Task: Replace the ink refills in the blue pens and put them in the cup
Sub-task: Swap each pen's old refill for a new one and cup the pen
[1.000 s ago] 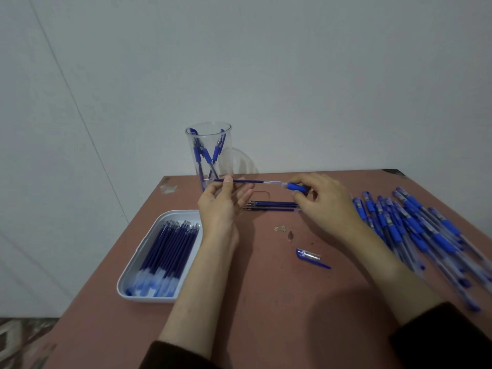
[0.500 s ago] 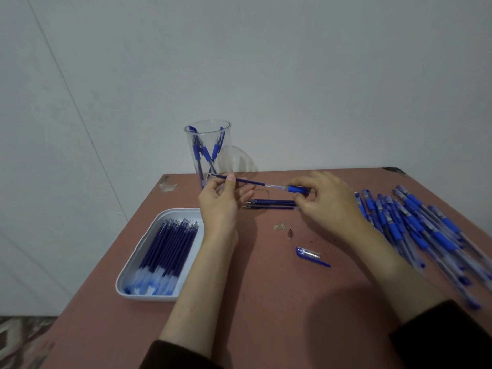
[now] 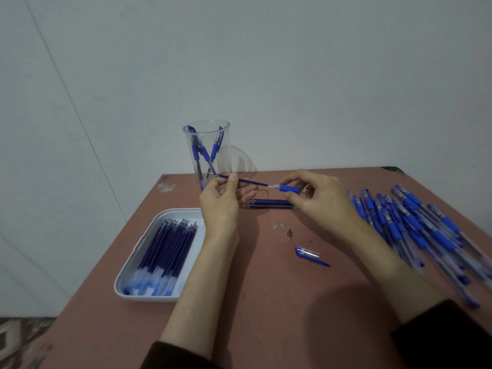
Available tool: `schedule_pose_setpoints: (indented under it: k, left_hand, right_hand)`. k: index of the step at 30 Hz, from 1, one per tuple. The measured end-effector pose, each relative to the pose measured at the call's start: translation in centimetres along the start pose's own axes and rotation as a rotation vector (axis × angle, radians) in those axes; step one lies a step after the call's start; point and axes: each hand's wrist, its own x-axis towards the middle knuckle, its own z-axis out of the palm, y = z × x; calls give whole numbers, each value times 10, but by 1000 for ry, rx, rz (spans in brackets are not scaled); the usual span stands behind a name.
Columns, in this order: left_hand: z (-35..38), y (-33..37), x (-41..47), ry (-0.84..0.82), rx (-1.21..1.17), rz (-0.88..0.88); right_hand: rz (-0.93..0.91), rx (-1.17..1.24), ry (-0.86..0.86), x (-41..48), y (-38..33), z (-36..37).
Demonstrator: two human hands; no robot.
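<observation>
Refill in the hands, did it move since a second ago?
Yes. The refill has tilted: its end by the left hand now sits higher against the cup, and less of it sticks out of the pen.

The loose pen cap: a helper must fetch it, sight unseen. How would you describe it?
Start at the reddish-brown table, with the white tray of refills on its left and the pile of blue pens on its right. Between them, mid-table, lies the pen cap. It is short, clear with a blue clip, unlike the long pens and refills around it.
</observation>
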Motion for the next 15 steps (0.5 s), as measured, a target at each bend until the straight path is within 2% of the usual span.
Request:
schedule_pose_setpoints:
  k: [6,9,12,15]
  left_hand:
    - [6,-5,-5,-235,198,-23]
    - [6,-8,-5,-336,310,-14]
    - [2,-18,-4,-402,586,21]
    - [0,-19,-7,-589,829,-31]
  right_hand:
    - [25,124,-31,0,-2,5]
    - [155,384,-18,1,-3,4]
    - [306,708,31,5,-6,-5]
    - [395,962,72,9,-7,-13]
